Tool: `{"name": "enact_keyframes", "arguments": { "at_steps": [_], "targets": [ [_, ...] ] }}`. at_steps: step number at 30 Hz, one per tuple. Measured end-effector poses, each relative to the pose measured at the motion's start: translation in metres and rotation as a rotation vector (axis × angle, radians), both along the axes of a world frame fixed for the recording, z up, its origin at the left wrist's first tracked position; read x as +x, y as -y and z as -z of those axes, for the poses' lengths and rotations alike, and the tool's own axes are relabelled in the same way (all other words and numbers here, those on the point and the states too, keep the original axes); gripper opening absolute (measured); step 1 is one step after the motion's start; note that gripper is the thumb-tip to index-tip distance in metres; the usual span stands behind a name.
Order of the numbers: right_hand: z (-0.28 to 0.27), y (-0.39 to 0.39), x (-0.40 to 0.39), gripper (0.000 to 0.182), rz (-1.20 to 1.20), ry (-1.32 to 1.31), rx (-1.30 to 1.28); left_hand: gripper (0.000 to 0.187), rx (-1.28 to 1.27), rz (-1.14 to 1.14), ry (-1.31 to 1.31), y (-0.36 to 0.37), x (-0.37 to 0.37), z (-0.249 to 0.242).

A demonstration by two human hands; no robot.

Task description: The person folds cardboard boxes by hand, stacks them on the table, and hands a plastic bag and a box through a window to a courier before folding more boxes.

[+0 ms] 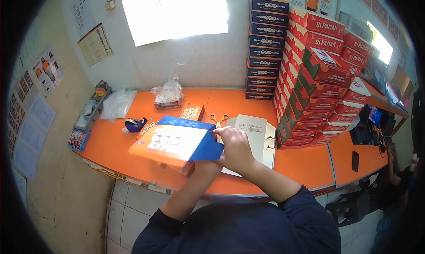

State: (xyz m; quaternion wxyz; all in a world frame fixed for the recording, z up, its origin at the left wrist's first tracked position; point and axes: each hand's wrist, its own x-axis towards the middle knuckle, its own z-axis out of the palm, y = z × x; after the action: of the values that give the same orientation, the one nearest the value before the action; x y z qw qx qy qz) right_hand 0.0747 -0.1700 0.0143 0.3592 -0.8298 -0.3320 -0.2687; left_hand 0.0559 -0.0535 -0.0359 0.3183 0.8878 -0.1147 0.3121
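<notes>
An orange and blue cardboard box (170, 141) is held tilted above the table, its blue end flap (207, 148) folded out toward me. My right hand (235, 145) is closed at that end, fingers pinching the box's edge. Only the wrist side of my left hand (209, 166) shows below the flap; its fingers are hidden behind the box and my right hand. Under and beside my right arm lies a flat, unfolded white-grey carton (252, 136). Yellow-handled scissors (218, 120) lie just beyond the hands. Another orange printed box (193, 112) lies partly covered behind the held one.
Tall stacks of dark blue boxes (268, 41) and red boxes (323, 28) stand at the back right. A tape dispenser (136, 125), a plastic-wrapped bundle (168, 97) and clear bags (118, 104) are on the left. A phone (355, 161) lies right; a person sits beyond.
</notes>
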Motion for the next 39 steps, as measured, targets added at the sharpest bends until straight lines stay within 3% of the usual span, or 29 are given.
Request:
{"name": "enact_keyframes", "arguments": {
  "at_steps": [4, 7, 8, 11, 12, 14, 19, 23, 26, 34, 37, 39],
  "targets": [
    [0.01, 0.006, 0.019, 0.011, -0.011, -0.021, -0.08, 0.031, 0.352, -0.061, 0.009, 0.002, -0.001, 0.013],
    [-0.008, 0.016, 0.024, 0.011, -0.001, -0.023, -0.101, 0.026, 0.236, -0.062, -0.367, 0.0, -0.003, 0.035],
    [-0.007, 0.018, 0.031, 0.01, 0.008, -0.023, -0.101, 0.022, 0.21, -0.022, -0.243, 0.002, -0.009, 0.037],
    [-0.003, 0.022, 0.04, 0.008, -0.111, 0.264, -0.154, 0.02, 0.006, 0.142, -0.375, 0.006, -0.019, 0.034],
    [-0.012, 0.026, 0.03, 0.008, -0.163, 0.272, -0.289, 0.018, -0.202, 0.183, -0.365, 0.003, -0.014, 0.05],
    [0.01, 0.024, 0.023, 0.01, -0.243, 0.131, -0.144, 0.013, -0.198, 0.186, -0.189, -0.011, 0.014, 0.087],
    [0.013, 0.016, -0.013, 0.019, -0.179, -0.269, 0.131, 0.012, -0.442, 0.1, -0.266, -0.004, 0.003, 0.088],
    [0.037, 0.019, -0.007, 0.013, -0.186, -0.089, 0.191, 0.011, -0.749, 0.184, -0.337, -0.024, -0.031, 0.066],
    [0.035, 0.026, -0.01, 0.015, -0.198, -0.311, 0.28, 0.011, -0.831, 0.26, -0.38, -0.033, -0.051, 0.047],
    [0.048, 0.022, -0.011, 0.011, -0.149, -0.263, 0.24, 0.01, -0.471, 0.213, -0.344, -0.013, -0.043, 0.034],
    [0.038, 0.02, -0.021, 0.01, -0.165, -0.691, 0.44, 0.01, -0.328, 0.142, -0.316, -0.006, -0.034, 0.038],
    [0.043, 0.022, -0.016, 0.009, -0.142, -0.381, 0.26, 0.01, -0.24, 0.104, -0.308, -0.003, -0.029, 0.04]
  ]
}}
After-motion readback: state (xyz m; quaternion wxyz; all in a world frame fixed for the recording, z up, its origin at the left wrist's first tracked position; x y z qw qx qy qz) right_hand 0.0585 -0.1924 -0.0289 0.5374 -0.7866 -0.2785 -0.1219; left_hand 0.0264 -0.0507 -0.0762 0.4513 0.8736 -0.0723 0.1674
